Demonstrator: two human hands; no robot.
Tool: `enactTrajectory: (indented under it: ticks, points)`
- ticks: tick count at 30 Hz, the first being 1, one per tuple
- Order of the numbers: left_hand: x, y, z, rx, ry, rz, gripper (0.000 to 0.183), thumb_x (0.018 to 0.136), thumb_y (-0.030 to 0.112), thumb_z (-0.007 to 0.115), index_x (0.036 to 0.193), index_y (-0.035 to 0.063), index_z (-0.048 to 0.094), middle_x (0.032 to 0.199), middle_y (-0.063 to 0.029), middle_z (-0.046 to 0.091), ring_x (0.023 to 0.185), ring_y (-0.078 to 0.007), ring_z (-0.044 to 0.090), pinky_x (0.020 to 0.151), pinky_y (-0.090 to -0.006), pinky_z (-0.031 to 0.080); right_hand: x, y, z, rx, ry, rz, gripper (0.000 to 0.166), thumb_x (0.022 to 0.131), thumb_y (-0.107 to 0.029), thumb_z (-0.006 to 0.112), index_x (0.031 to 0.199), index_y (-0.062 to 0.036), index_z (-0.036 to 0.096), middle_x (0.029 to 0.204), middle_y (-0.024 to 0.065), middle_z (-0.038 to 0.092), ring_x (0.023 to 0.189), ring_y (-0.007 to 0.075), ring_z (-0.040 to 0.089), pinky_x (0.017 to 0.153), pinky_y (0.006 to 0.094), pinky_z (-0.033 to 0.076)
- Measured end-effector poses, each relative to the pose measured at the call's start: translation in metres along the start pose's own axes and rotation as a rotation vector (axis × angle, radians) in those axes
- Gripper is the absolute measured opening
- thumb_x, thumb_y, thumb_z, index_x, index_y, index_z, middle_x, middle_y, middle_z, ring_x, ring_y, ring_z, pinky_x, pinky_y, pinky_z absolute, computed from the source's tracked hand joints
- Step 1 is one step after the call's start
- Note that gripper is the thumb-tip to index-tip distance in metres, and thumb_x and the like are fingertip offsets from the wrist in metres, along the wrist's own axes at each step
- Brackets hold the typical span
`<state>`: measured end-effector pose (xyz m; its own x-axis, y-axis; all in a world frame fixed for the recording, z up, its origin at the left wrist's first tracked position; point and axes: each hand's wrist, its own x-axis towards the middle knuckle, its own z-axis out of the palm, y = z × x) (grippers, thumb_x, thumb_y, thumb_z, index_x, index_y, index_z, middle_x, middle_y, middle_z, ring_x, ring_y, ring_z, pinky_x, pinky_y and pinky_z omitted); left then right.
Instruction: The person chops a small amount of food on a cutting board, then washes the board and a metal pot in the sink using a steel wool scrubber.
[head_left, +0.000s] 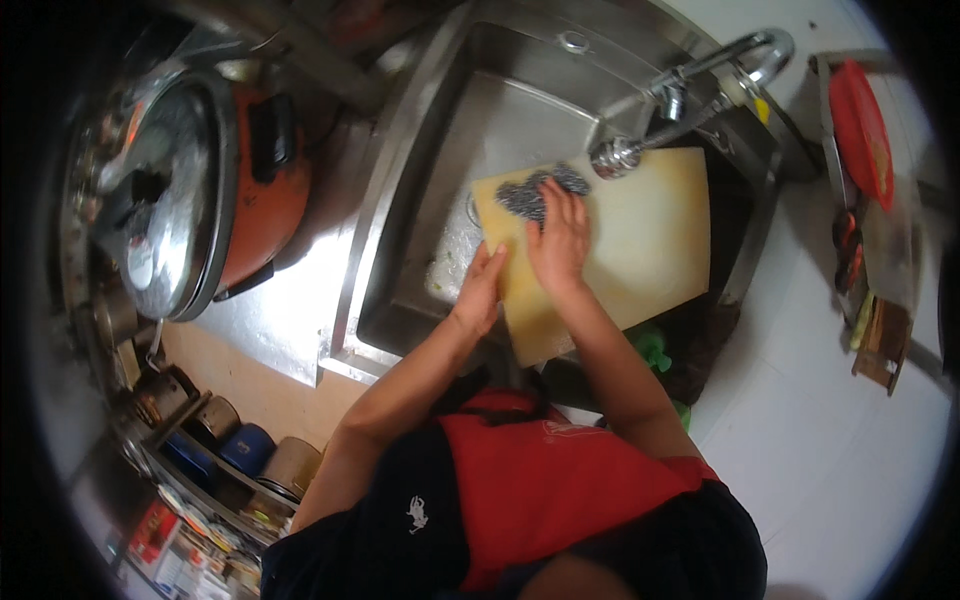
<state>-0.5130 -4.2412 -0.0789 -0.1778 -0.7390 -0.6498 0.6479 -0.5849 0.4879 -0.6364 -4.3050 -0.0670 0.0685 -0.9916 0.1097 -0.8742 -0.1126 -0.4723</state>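
A thick, yellowed cutting board (645, 232) lies at a slant across the right part of a stainless steel sink (416, 187). My left hand (480, 292) grips its left edge, thumb on the upper face and the other fingers mostly hidden. Flattened on the board near its far left corner is a dark grey metal scourer (525, 196). My right hand (561, 238) presses on this scourer with extended fingers, covering part of it. The spray head (615, 157) of a chrome faucet hangs just over the board's far edge.
Left of the sink stands a large orange pot (266, 202) with a glass lid. A shelf with several canisters (247, 448) is at lower left. A wall rack (896, 247) holding a red basket (861, 135) is on the right. Below the board hangs a green bag (654, 349).
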Motion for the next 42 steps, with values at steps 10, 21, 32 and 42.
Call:
enactTrajectory:
  ticks: [10,21,32,42]
  points:
    - [-0.008,0.011,-0.077,0.008,0.14,0.044,0.027,0.097,0.011,0.05,0.124,0.0075,0.052,0.118,-0.0077,0.061,0.106,-0.0191,0.059,0.089,-0.0328,0.049,0.014,0.031,0.005,0.129,-0.244,-0.134,0.043,0.068,-0.002,0.067,0.11,-0.0074,0.062,0.114,0.0105,0.06,0.105,0.0307,0.055,0.086,0.0432,0.045]
    - [-0.003,0.038,-0.062,0.197,0.144,0.086,0.035,0.096,0.005,0.051,0.131,0.0074,0.045,0.124,-0.0067,0.057,0.112,-0.019,0.056,0.094,-0.0334,0.047,0.028,0.042,0.042,-0.156,0.214,0.108,0.025,0.079,-0.003,0.056,0.103,-0.0001,0.058,0.099,0.0179,0.058,0.093,0.0338,0.054,0.082,0.0458,0.041]
    - [-0.009,0.032,-0.083,0.104,0.198,0.097,0.042,0.085,-0.003,0.062,0.124,0.0071,0.049,0.119,-0.0066,0.06,0.107,-0.0191,0.059,0.092,-0.0322,0.048,0.027,0.052,0.02,0.012,-0.07,-0.219,0.028,0.079,-0.007,0.057,0.107,-0.0055,0.064,0.104,0.013,0.064,0.102,0.0325,0.057,0.088,0.0437,0.045]
    - [-0.009,0.034,-0.063,0.133,0.185,0.139,0.045,0.087,-0.003,0.061,0.128,0.0075,0.046,0.123,-0.0068,0.057,0.111,-0.0196,0.056,0.094,-0.0335,0.047,0.051,0.069,0.018,-0.267,0.147,0.28,0.033,0.078,-0.005,0.056,0.111,-0.0007,0.058,0.106,0.0179,0.06,0.102,0.0345,0.055,0.089,0.0437,0.043]
